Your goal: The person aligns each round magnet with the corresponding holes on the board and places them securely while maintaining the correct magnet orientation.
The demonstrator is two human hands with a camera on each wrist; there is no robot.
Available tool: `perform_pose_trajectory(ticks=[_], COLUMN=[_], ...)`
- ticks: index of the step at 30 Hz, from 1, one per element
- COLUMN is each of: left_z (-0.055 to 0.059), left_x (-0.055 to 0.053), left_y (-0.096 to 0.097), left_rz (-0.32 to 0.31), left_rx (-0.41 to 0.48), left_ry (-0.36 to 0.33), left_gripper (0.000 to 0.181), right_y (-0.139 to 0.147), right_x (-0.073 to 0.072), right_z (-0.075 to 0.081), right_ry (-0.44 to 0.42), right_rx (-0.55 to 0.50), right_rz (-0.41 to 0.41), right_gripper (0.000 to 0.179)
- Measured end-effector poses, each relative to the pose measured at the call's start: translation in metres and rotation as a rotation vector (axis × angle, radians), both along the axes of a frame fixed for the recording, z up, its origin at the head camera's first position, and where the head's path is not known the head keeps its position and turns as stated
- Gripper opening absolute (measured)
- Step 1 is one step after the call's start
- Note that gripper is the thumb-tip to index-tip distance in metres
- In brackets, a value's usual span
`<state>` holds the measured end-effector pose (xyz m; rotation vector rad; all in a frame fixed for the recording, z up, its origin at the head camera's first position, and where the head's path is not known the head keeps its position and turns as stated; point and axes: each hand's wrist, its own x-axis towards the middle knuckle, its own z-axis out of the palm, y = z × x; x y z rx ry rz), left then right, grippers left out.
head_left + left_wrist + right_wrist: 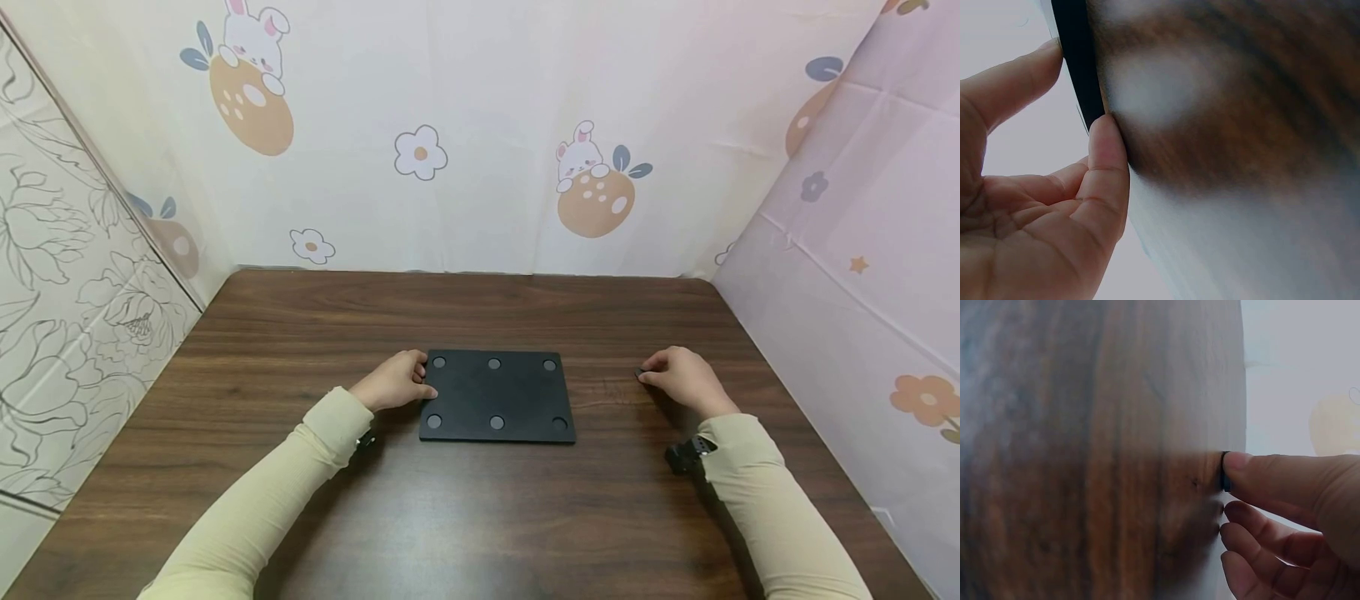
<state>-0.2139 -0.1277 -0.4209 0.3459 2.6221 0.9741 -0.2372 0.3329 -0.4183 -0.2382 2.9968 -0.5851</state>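
Observation:
A flat black rectangular board (498, 396) lies on the table, with round spots in two rows along its long edges. The lower right spot (559, 424) looks darker than the greyer others. My left hand (393, 381) holds the board's left edge, thumb on top and fingers at the side. The left wrist view shows the thumb and a finger of the left hand (1035, 206) on either side of the board's dark edge (1079, 62). To the right of the board, my right hand (686, 379) pinches a small thin black piece (640, 373) at the table surface. Its full shape is hidden.
The brown wood-grain table (480, 517) reaches back to a patterned curtain (487, 200). Another curtain (855, 275) runs along the right side, and a flower-patterned panel (82, 275) stands at the left.

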Motion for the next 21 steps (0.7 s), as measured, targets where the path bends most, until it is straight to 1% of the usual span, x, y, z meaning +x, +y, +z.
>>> perform_pose_trajectory(ticks=[7, 21], left_z=[0.0007, 0.0006], left_x=[-0.0005, -0.0003], left_y=[0.0002, 0.0005], left_rz=[0.002, 0.004], left_rx=[0.003, -0.006], left_ry=[-0.005, -0.004], left_gripper=[0.068, 0.068], right_y=[-0.0003, -0.005], right_x=[0.0011, 0.0021], right_z=[0.003, 0.0069], right_ry=[-0.01, 0.0], right_rx=[0.006, -0.008], right_rz=[0.006, 0.005], right_gripper=[0.026, 0.027])
